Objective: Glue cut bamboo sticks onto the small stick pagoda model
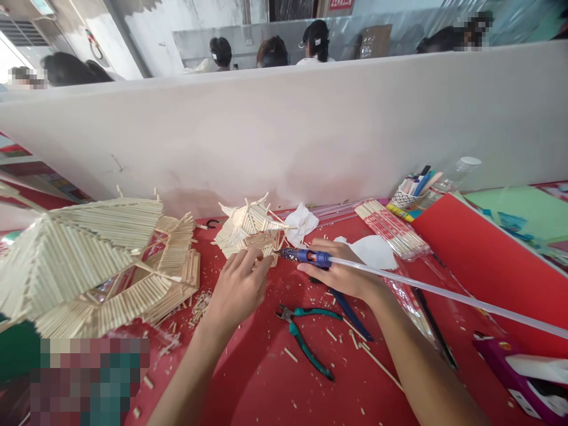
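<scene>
A dark blue glue gun with a speckled front end (306, 256) is being held by the right hand (346, 275), whose fingers are being wrapped around its body, partly out of sight. A long, translucent whitish rod (444, 302) is being held in the rear of the gun. The nozzle is being pointed at the right edge of a small, pale wooden-stick model with a peaked roof (248, 228), which is being supported by the red tabletop (261, 378) near the pale partition (275, 136); whether contact is being made cannot be told.

The left hand (243, 287) is being kept at the model's near side, its fingers being bent and its thumb and forefinger being brought close together; whether a stick is being pinched between them cannot be told.

A larger wooden-stick model with a broad sloping roof (102, 254) is being borne by the table on the left. Cutting pliers with teal-and-black handles (298, 312) are being left lying open between the forearms, surrounded by stick scraps. A crumpled white tissue (302, 223) is being rested beside the small model, and red-printed packaged sticks (393, 228) are being kept farther right.
</scene>
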Demonstrator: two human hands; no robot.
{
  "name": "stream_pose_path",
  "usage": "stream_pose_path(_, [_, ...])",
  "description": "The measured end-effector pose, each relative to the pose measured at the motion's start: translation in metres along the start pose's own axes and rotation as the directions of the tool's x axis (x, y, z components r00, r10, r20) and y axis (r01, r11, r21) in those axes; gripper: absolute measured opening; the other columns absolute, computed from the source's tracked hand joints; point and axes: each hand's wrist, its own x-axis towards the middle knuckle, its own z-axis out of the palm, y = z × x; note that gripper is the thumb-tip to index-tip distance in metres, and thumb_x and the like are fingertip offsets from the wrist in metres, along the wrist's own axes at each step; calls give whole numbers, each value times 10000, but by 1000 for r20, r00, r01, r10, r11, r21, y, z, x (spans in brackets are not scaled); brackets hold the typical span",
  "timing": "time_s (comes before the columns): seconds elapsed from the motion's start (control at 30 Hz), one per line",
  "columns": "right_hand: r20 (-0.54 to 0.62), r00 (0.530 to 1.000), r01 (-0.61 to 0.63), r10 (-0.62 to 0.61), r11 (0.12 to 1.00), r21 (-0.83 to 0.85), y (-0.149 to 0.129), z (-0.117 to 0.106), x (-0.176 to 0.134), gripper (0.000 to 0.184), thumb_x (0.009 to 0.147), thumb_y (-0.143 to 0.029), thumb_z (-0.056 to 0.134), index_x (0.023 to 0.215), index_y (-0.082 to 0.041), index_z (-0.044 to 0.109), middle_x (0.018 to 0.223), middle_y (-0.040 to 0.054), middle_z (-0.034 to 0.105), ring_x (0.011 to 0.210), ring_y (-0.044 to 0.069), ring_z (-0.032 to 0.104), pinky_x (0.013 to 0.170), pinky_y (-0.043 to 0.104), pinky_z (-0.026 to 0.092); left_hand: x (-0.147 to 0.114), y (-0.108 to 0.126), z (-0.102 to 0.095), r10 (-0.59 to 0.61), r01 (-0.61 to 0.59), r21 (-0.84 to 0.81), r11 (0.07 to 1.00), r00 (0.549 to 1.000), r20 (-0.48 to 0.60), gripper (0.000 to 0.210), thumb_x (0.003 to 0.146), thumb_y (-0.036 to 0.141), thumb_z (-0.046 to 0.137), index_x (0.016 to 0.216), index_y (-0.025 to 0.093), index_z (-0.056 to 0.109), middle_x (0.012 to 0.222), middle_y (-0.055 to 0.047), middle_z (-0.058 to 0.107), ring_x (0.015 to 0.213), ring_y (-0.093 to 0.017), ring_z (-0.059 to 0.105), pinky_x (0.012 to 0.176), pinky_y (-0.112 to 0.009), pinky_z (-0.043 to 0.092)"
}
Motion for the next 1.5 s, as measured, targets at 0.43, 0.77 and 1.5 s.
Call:
stream_pose_path(0.43, [12,999,-34,34,998,47,4,2,-2,288,962,-458,619,795,-225,585,803,2,641,736,166,598,671,288,440,-4,8,-22,297,-272,-118,955,878,376,182,900,37,610,921,206,674,840,-18,696,768,-206,694,724,-322,533])
stream_pose_path(0.77, [22,1000,-4,3,999,33,7,0,-3,351,955,-544,595,772,-244,613,793,11,671,756,190,636,709,316,489,-14,10,-26,27,43,-89,995,746,666,166,940,156,588,903,193,746,786,-100,757,760,-279,760,639,-320,533])
stream_pose_path(1.5, [371,926,-240,75,874,422,52,5,-15,595,825,-751,622,906,-169,718,860,70,732,789,207,685,784,351,550,-20,-43,19,-406,468,107,877,605,685,424,1035,442,402,1220,158,658,1190,-203,720,1138,-344,691,966,-469,510])
